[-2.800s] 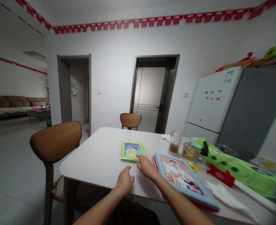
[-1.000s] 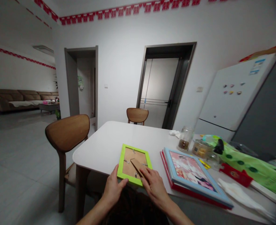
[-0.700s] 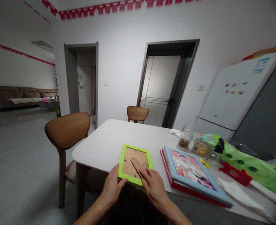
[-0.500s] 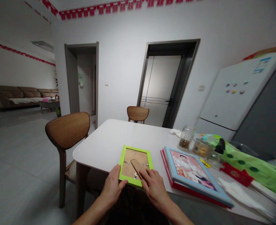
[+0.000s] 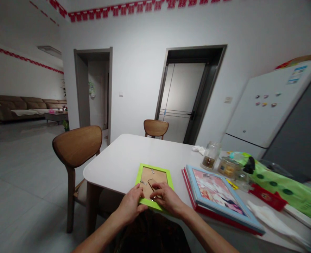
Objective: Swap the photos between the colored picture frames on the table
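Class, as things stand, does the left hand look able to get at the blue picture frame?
Probably not directly: the right hand, on the green frame, lies between the left hand and the blue frame.

Dim, cool indoor light is brightest on the white painted wall (image 5: pixel 139 77) and fades toward the corners. A soft shadow darkens the grey tiled floor (image 5: pixel 36 179) below the brown curved-back wooden chair (image 5: pixel 77 146). Glints dot the metal clips (image 5: pixel 143 182) of the lime-green rectangular photo frame (image 5: pixel 158 174). Wide-angle distortion tilts the tall white refrigerator (image 5: pixel 259 117) and stretches the pale-green plastic bag (image 5: pixel 296 191).

Frame (image 5: pixel 158 176) left of jar (image 5: pixel 211 154)
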Demonstrator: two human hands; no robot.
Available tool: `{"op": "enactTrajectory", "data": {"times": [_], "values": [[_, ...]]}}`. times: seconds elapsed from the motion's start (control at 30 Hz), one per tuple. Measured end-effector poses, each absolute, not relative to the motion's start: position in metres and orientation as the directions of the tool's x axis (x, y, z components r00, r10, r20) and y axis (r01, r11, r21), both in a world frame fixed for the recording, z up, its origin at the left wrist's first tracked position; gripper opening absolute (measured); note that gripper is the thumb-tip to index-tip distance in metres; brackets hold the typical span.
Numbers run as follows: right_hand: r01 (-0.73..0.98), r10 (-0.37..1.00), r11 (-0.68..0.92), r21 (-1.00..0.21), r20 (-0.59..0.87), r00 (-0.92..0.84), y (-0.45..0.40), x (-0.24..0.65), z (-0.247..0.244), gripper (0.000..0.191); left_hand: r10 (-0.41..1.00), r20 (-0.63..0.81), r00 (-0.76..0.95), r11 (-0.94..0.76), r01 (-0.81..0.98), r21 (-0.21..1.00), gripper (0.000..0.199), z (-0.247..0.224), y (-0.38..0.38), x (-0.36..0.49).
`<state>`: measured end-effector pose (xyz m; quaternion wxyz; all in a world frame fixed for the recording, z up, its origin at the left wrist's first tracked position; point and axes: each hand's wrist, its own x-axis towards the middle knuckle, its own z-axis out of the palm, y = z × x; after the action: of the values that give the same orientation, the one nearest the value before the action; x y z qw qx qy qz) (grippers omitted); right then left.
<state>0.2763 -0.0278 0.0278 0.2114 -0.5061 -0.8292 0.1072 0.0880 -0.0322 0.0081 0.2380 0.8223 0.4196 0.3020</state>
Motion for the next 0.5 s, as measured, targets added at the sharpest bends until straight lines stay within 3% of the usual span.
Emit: {"op": "enactTrajectory", "data": {"times": [0.37, 0.5], "values": [[0.829, 0.899, 0.410, -0.381, 0.322, -0.296, -0.023, 0.265, 0.023, 0.021, 0.854, 0.268, 0.445, -0.506, 0.594, 0.626, 0.024, 0.006, -0.035, 0.086], [0.865, 0.914, 0.347, -0.361, 0.335, -0.228, -0.011, 0.249, 0.024, 0.027, 0.860, 0.243, 0.448, -0.495, 0.621, 0.608, 0.036, 0.007, -0.038, 0.087]]}}
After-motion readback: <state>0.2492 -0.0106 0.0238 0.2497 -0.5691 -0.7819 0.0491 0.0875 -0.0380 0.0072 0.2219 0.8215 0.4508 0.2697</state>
